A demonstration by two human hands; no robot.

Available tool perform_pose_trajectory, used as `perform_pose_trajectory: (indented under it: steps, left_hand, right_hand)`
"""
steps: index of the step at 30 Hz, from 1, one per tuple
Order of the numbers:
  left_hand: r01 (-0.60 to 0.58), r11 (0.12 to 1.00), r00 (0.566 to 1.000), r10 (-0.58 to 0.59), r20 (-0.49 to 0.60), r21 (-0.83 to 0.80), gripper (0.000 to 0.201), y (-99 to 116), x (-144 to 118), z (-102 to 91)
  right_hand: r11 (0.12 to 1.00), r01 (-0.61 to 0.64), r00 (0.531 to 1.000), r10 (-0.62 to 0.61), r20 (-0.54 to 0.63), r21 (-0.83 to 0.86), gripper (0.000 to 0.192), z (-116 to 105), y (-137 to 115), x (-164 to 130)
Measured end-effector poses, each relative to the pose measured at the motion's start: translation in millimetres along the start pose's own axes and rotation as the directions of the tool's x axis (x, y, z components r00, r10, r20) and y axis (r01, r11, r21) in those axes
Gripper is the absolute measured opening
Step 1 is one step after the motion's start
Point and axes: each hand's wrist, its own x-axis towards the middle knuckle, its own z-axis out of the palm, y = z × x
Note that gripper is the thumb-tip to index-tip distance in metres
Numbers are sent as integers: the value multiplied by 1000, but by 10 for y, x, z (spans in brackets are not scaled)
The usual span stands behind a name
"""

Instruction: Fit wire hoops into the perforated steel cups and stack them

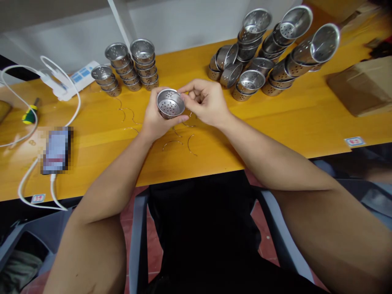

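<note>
I saw the left hand (154,120) cupping a perforated metal cup (170,103) above the yellow table (275,118), fingers wrapped round it, mouth tilted toward me. The right hand (206,101) pinched something thin at its rim, probably one of the wire loops (180,143) lying below.

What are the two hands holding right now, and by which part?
The left hand cups a small perforated round steel strainer cup from below, around its outer wall. The right hand pinches at its rim; whether it holds a thin wire cannot be told.
</note>
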Motion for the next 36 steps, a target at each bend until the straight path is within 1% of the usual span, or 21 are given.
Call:
perform_pose_trajectory:
  steps: [3, 7, 9, 11, 14, 16, 18, 20, 22, 25, 27, 29, 33, 36]
  left_hand:
    - [-104, 993, 994, 102, -41, -57, 106, -19, 5, 48]
    - [-126, 990, 992, 123, -40, -68, 104, 3, -1, 68]
    - [-104, 992, 994, 102, -23, -66, 103, 3, -10, 64]
    - [-95, 994, 995, 93, -23, -61, 105, -31, -15, 62]
    - [-128, 989, 992, 127, -28, -74, 109, -136, -13, 62]
    - [-155, 983, 988, 153, -30, -95, 110, -198, -11, 61]
    - [-135, 986, 991, 133, -25, -99, 111, -221, -14, 59]
    - [-91, 992, 996, 90, -19, -90, 109, -208, -20, 58]
    - [-78, 993, 997, 76, -25, -84, 106, -180, -20, 60]
    - [-139, 986, 990, 134, -52, -90, 102, -156, -6, 68]
    - [-204, 975, 978, 199, -61, -89, 104, -146, 7, 74]
    - [-227, 971, 972, 222, -73, -74, 107, -120, 15, 81]
    - [-148, 989, 986, 146, -82, -9, 108, 12, 7, 75]
    - [-67, 997, 996, 70, -55, 48, 108, 130, -9, 49]
  right_hand:
    - [998, -44, 999, 45, 14, -50, 68, -24, -27, 5]
    - [994, -50, 999, 50, 3, -95, 62, -8, -22, 8]
    - [997, -12, 1000, 10, -21, -82, 58, 28, 38, 26]
    - [998, 62, 995, -64, -72, -25, 53, 79, 135, 63]
    - [972, 214, 968, -196, -156, 101, 50, 160, 292, 134]
    - [945, 288, 947, -257, -193, 154, 47, 199, 363, 169]
    - [935, 313, 939, -277, -205, 166, 43, 221, 397, 183]
    - [934, 317, 936, -281, -211, 165, 41, 230, 407, 185]
    - [930, 325, 934, -287, -214, 174, 41, 236, 412, 185]
    - [920, 341, 928, -297, -225, 193, 44, 250, 432, 193]
    - [916, 351, 923, -304, -236, 196, 44, 267, 452, 200]
    - [914, 359, 918, -309, -248, 187, 43, 290, 470, 205]
    - [923, 345, 919, -296, -259, 171, 39, 335, 489, 203]
    - [925, 336, 922, -285, -261, 176, 33, 349, 466, 195]
